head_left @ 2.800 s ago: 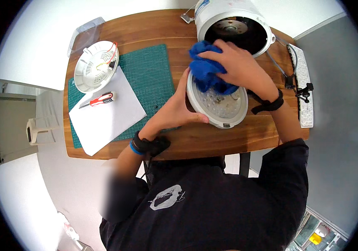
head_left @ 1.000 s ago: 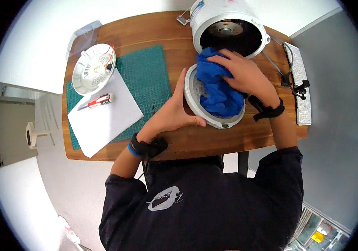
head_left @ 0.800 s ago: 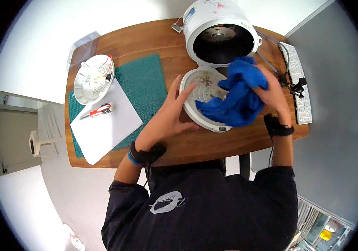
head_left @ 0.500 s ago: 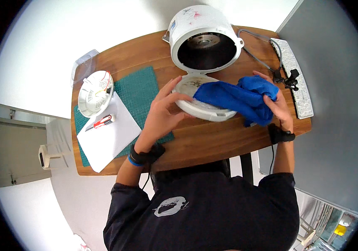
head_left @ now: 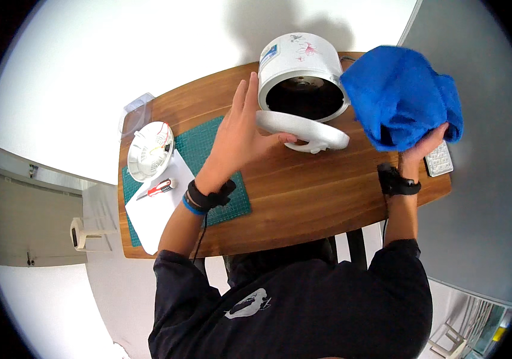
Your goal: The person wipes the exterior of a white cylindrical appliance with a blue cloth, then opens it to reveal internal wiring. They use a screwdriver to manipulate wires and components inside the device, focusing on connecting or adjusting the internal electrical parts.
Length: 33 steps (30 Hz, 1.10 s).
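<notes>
A white cooker (head_left: 298,51) with printed flowers lies on its side, its dark opening facing me. In front of it the white lid (head_left: 334,137) rests with its edge toward me, the inner face now hidden. My left hand (head_left: 238,137) is open at the lid's left, fingers stretched upward and thumb across the rim; whether it touches cannot be told. At the right my right hand (head_left: 420,149) holds up a bunched blue cloth (head_left: 400,90), which hides part of the desk.
The wooden desk (head_left: 292,197) carries a green mat (head_left: 199,134), white paper (head_left: 148,218), a red-handled screwdriver (head_left: 160,188), a white perforated part with wires (head_left: 142,155), a clear plastic tray (head_left: 133,110) and a white slab (head_left: 438,160). A grey partition (head_left: 480,179) borders the right.
The blue cloth has left the lid's inside and risen to the right with my right hand. The lid has swung up. My left hand has moved up and opened out.
</notes>
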Each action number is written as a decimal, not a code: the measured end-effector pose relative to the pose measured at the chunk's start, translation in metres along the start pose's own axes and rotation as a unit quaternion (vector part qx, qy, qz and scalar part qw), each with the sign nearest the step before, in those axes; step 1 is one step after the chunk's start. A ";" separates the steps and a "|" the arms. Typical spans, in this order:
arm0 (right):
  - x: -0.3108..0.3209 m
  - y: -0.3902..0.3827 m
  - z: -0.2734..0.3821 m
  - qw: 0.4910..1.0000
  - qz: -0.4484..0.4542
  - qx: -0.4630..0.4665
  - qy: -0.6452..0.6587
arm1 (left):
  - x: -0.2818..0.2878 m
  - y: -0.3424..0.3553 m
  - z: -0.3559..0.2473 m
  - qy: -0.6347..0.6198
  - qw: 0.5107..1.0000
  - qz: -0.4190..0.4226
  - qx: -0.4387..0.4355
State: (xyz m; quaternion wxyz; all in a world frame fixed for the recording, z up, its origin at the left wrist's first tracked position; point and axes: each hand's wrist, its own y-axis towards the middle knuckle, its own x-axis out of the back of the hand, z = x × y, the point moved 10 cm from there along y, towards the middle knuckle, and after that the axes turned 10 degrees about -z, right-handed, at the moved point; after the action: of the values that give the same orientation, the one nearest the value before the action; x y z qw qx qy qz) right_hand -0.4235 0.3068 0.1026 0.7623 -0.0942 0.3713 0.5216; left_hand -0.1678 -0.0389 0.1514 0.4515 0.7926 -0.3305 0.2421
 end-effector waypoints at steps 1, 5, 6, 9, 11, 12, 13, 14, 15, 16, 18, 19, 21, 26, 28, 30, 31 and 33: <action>0.009 0.005 -0.001 0.999 0.021 0.016 -0.031 | -0.004 0.004 0.000 0.006 1.000 0.007 0.001; 0.036 -0.003 -0.023 0.984 0.136 -0.058 -0.102 | -0.017 0.018 -0.002 0.063 0.997 -0.001 -0.053; 0.035 -0.015 -0.028 0.968 0.189 -0.121 -0.117 | -0.022 0.021 0.000 0.052 0.998 0.018 -0.036; -0.020 -0.075 -0.014 0.884 0.402 -0.218 -0.094 | -0.031 0.030 0.006 0.041 0.998 0.042 -0.009; -0.037 -0.101 -0.012 0.815 0.536 -0.174 -0.136 | -0.034 0.037 0.005 0.061 0.997 0.052 0.006; -0.031 -0.106 -0.027 0.777 0.587 -0.115 -0.198 | -0.033 0.041 0.003 0.080 0.995 0.062 0.017; -0.030 -0.115 -0.036 0.730 0.631 -0.055 -0.256 | -0.032 0.044 0.002 0.100 0.992 0.072 0.028; -0.028 -0.119 -0.043 0.712 0.644 -0.043 -0.275 | -0.033 0.047 0.003 0.108 0.990 0.085 0.036; -0.030 -0.129 -0.047 0.694 0.657 -0.032 -0.294 | -0.035 0.050 0.006 0.114 0.987 0.099 0.045; -0.032 -0.137 -0.051 0.674 0.669 -0.021 -0.313 | -0.037 0.052 0.008 0.121 0.985 0.114 0.054; -0.041 -0.144 -0.047 0.662 0.680 -0.006 -0.315 | -0.034 0.057 0.007 0.128 0.981 0.127 0.069; -0.045 -0.146 -0.045 0.655 0.686 0.001 -0.316 | -0.034 0.058 0.008 0.132 0.979 0.134 0.076; -0.051 -0.144 -0.045 0.652 0.685 -0.018 -0.326 | -0.031 0.064 0.002 0.153 0.982 0.110 0.030; -0.064 -0.135 -0.060 0.684 0.659 -0.002 -0.312 | -0.028 0.078 -0.012 0.165 0.977 -0.002 -0.135; -0.072 -0.133 -0.067 0.695 0.651 0.021 -0.304 | -0.025 0.082 -0.014 0.157 0.971 -0.033 -0.177; -0.066 -0.128 -0.085 0.718 0.617 -0.087 -0.310 | -0.027 0.087 -0.009 0.092 0.989 0.011 -0.116; -0.062 -0.125 -0.094 0.727 0.597 -0.140 -0.311 | -0.031 0.089 -0.005 0.044 0.996 0.053 -0.060; -0.069 -0.121 -0.090 0.746 0.588 -0.064 -0.305 | -0.030 0.091 -0.010 0.044 0.994 0.053 -0.084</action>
State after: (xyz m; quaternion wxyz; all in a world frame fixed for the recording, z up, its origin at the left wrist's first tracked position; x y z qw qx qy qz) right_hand -0.3730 0.1560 0.0552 0.3694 0.2581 0.0665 0.8902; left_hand -0.2561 -0.0543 0.1860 0.5174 0.7215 -0.3714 0.2718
